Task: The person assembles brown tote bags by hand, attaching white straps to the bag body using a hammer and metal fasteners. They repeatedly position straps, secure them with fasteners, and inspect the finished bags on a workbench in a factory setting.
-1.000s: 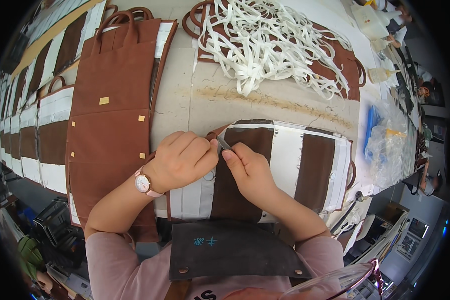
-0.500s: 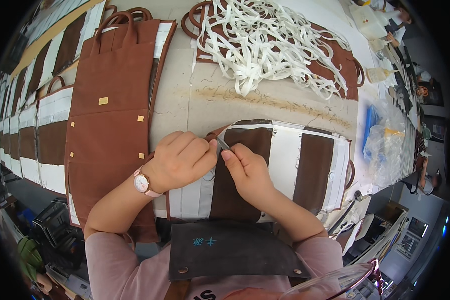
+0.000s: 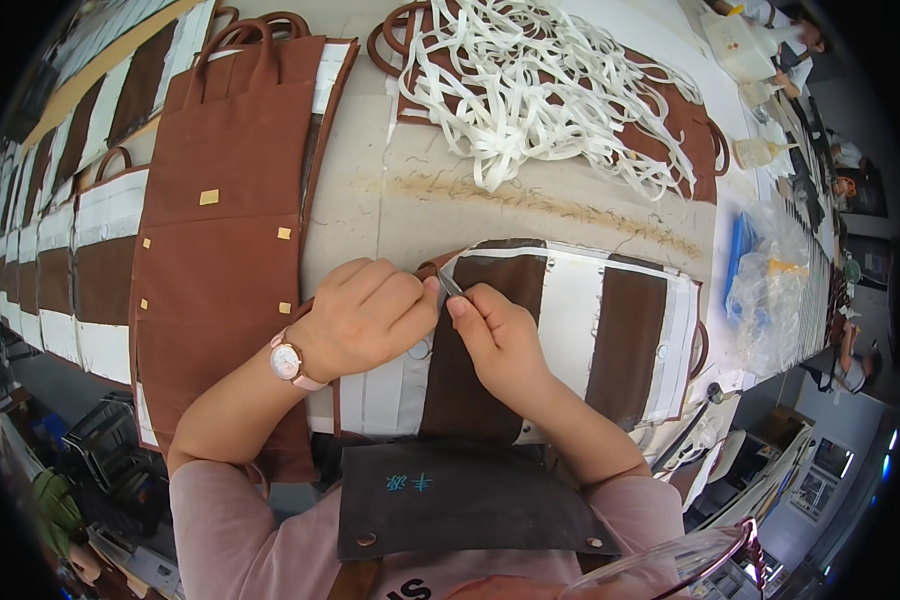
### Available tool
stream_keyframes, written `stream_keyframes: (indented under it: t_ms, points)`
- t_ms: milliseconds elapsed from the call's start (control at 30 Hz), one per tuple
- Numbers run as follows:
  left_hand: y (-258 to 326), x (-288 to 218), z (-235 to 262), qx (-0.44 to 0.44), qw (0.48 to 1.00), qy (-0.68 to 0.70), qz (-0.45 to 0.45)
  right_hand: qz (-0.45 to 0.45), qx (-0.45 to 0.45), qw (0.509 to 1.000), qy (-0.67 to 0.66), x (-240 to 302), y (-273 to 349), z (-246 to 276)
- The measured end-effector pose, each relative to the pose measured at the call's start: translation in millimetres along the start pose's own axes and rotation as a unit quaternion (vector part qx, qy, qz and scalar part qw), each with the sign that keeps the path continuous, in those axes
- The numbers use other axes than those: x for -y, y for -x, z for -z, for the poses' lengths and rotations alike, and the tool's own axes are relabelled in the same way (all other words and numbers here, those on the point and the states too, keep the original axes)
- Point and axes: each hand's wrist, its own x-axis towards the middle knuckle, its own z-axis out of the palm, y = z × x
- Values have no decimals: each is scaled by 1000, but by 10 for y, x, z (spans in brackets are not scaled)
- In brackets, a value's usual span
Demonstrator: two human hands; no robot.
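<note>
Striped bag (image 3: 572, 330) lay on the table (image 3: 355, 170); your left hand (image 3: 365, 315) pinched its brown strap (image 3: 427, 270), your right hand (image 3: 500, 340) gripped a pointed tool (image 3: 449, 284), and any slip probably risked nicking that strap.

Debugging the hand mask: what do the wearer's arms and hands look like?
Left hand and right hand are both ungloved. The left wears a watch with pale round dial and pink strap; the right, none. Short dusty-pink sleeves leave the forearms bare.

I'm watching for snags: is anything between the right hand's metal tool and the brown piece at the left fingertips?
Nothing visible: the metal tool points toward the brown piece, beside the left hand; contact is unclear.
</note>
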Motion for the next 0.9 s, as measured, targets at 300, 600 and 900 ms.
stream_keyframes:
  t_ms: [300,600,900]
  points:
    - [-7,-5,14,-8,1000,16,-2,16,17,999,-48,-13,-6,37]
    - [49,-8,-18,-14,998,55,-5,-139,172,852,-475,-77,-90,230]
    - [49,0,-21,-28,998,48,30,-92,-46,995,15,-193,480,765]
